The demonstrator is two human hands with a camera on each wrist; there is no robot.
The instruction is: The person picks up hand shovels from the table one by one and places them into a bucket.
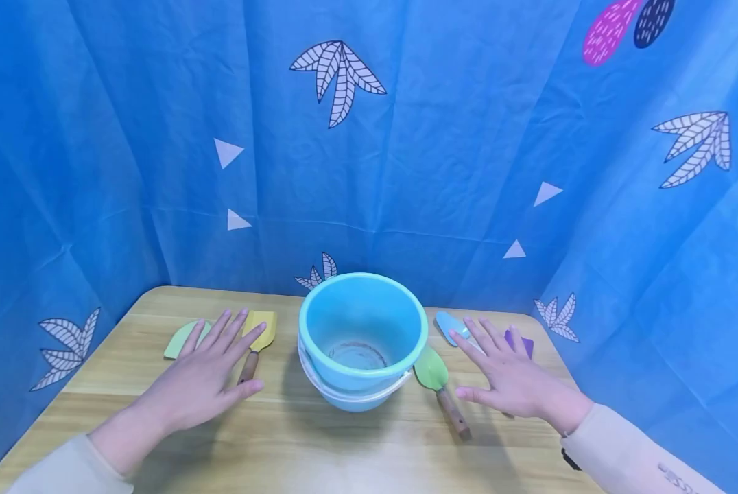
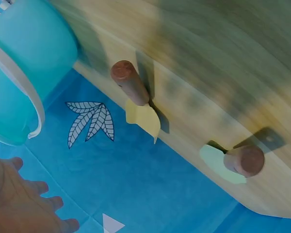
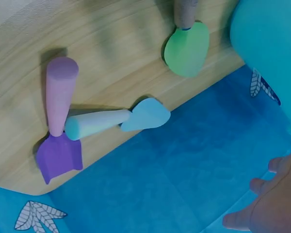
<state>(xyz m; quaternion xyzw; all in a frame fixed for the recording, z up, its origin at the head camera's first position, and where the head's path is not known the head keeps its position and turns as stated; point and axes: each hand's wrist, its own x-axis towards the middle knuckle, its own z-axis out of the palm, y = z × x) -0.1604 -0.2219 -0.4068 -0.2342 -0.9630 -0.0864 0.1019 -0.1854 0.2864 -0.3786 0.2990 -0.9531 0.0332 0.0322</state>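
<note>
A light blue bucket [image 1: 363,329] with a white handle stands upright on the wooden table. To its left, my left hand [image 1: 205,377] hovers with fingers spread, holding nothing. Below that hand lie a yellow shovel [image 2: 143,116] with a brown handle and a pale green tool [image 2: 218,162] with a brown handle. My right hand [image 1: 511,377] is likewise spread and holds nothing, right of the bucket. Around it lie a green trowel [image 3: 188,51], a small light blue trowel [image 3: 148,115] and a purple shovel [image 3: 60,155] with a pink handle, whose grip the light blue trowel's handle end meets.
The wooden table [image 1: 270,453] has rounded far corners. Behind it and at both sides hangs a blue curtain [image 1: 443,171] printed with leaves and triangles, close to the far edge.
</note>
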